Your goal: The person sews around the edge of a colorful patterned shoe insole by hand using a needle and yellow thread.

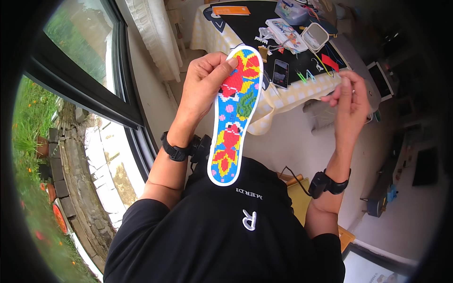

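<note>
My left hand (207, 79) pinches an embroidered shoe insole (231, 113) near its wide upper end, thumb on the patterned face and the other fingers behind. White binding edges the insole. Its stitched pattern has red-and-yellow fish, green leaf shapes and pink dots on blue. The narrow heel end hangs down over my black shirt (226, 226). Out to the right, apart from the insole, my right hand (348, 93) is raised with thumb and forefinger pressed together. Whether a needle or thread is between those fingertips is too fine to make out.
Ahead stands a table with a checked cloth (283, 100), bearing a phone (280, 73), small clips (306, 76), a framed mirror (315, 36), a plastic box (292, 12) and an orange packet (231, 10). A window frame (85, 81) runs along my left. A yellow chair seat (299, 198) shows below right.
</note>
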A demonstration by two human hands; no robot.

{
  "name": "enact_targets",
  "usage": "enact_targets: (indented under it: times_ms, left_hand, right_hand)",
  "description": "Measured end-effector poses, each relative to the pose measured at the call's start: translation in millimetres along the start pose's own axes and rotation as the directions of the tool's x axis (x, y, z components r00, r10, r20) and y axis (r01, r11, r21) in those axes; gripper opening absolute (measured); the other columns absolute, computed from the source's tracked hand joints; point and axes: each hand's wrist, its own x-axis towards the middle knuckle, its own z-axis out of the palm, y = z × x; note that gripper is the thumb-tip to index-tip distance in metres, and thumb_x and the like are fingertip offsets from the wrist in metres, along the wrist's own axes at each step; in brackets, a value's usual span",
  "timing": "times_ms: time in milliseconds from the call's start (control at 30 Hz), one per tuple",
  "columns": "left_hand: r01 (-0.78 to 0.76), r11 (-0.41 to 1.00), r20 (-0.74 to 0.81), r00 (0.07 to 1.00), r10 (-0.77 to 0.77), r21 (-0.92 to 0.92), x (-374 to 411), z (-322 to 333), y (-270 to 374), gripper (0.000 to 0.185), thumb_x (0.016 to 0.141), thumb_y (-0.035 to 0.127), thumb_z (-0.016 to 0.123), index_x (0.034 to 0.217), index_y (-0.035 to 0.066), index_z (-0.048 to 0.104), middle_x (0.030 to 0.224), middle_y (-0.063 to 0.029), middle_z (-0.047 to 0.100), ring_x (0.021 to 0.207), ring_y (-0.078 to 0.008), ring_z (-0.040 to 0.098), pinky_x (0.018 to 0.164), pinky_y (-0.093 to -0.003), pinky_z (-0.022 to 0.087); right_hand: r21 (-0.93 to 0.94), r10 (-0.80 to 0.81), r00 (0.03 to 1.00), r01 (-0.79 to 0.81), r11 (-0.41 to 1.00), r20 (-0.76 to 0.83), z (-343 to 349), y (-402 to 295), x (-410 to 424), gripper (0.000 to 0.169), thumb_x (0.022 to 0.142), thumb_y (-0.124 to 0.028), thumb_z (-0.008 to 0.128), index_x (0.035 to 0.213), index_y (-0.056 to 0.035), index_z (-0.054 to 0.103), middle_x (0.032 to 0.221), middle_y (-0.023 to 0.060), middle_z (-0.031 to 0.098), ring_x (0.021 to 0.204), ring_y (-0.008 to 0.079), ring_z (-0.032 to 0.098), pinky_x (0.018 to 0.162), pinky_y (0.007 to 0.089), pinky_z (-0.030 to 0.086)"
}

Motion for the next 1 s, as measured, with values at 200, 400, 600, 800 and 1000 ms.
enact_targets:
  times_ms: [200,400,600,800,1000]
  left_hand:
    - [-0.032,0.999,0.064,0.998,0.029,0.044,-13,15,11,0.024,0.089,0.021,0.059,0.08,-0.001,0.062,0.066,0.0,0.062,0.056,-0.001,0.054,0.052,-0.0159,0.042]
    - [-0.054,0.998,0.088,0.995,0.051,0.03,-18,17,17,0.024,0.089,0.021,0.059,0.079,-0.001,0.061,0.065,0.0007,0.061,0.056,-0.0008,0.053,0.051,-0.0155,0.04]
    - [-0.104,0.994,0.102,0.99,0.1,0.038,-20,20,17,0.025,0.089,0.021,0.058,0.078,-0.001,0.061,0.065,0.001,0.06,0.057,-0.0001,0.052,0.051,-0.0161,0.039]
    - [-0.115,0.992,0.117,0.987,0.108,0.056,-19,19,15,0.025,0.089,0.021,0.059,0.078,-0.001,0.061,0.065,0.0014,0.06,0.058,0.0,0.051,0.052,-0.0165,0.038]
    - [-0.134,0.985,0.113,0.986,0.122,0.105,-19,21,14,0.025,0.089,0.022,0.059,0.079,-0.001,0.061,0.064,0.0016,0.059,0.059,-0.0001,0.05,0.051,-0.0171,0.038]
  right_hand:
    - [-0.207,-0.362,0.893,0.42,0.883,0.268,71,-32,-34,0.021,0.086,0.001,0.055,0.106,-0.0009,0.063,0.087,0.0103,0.066,0.066,0.01,0.061,0.056,0.0229,0.049]
    - [-0.307,-0.385,0.882,0.459,0.834,0.271,76,-38,-38,0.02,0.083,0.002,0.058,0.103,0.0008,0.063,0.089,0.0151,0.067,0.073,0.0166,0.066,0.059,0.0248,0.05]
    - [-0.257,-0.35,0.908,0.403,0.878,0.228,75,-45,-40,0.017,0.084,0.0,0.059,0.099,0.0019,0.064,0.076,0.0111,0.066,0.058,0.0075,0.057,0.05,0.0211,0.043]
    - [-0.229,-0.28,0.936,0.327,0.917,0.213,75,-49,-40,0.016,0.084,-0.001,0.059,0.099,0.0021,0.064,0.067,0.0072,0.063,0.054,0.0034,0.052,0.048,0.019,0.039]
    - [-0.211,-0.222,0.953,0.265,0.941,0.207,73,-50,-39,0.015,0.084,-0.001,0.058,0.097,0.0025,0.065,0.068,0.006,0.064,0.056,0.003,0.052,0.049,0.0189,0.041]
